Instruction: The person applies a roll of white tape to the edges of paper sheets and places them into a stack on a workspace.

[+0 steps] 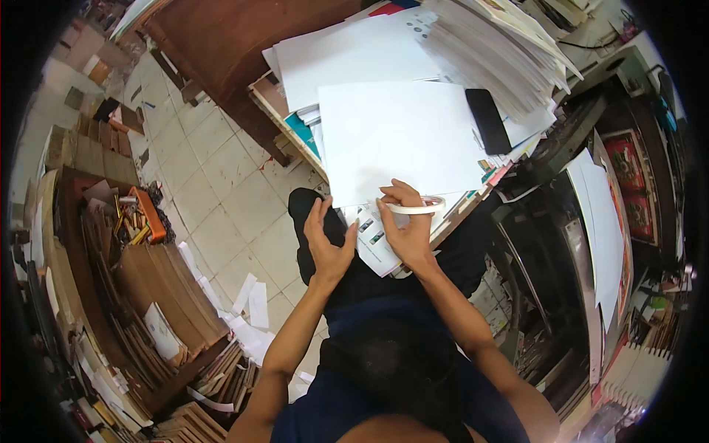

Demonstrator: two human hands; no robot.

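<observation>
A large blank white sheet [399,140] lies on top of papers on the table before me. At its near left corner is my left hand [327,240], with thumb and fingers apart and nothing visible between them. My right hand [406,225] is curled at the sheet's near edge and holds a narrow white roll of tape [432,206], the ring sitting around its fingers. Whether the right fingertips also pinch a strip of tape is too small to tell. A printed sheet with small pictures [375,240] shows between my hands, partly beneath the blank one.
A black phone [488,122] rests right of the sheet, beside a tall paper stack [495,55]. An orange tray of tools [148,214] stands left among brown board stacks [166,284]. Dark machinery [543,251] is at the right. Paper scraps [251,317] litter the tiled floor.
</observation>
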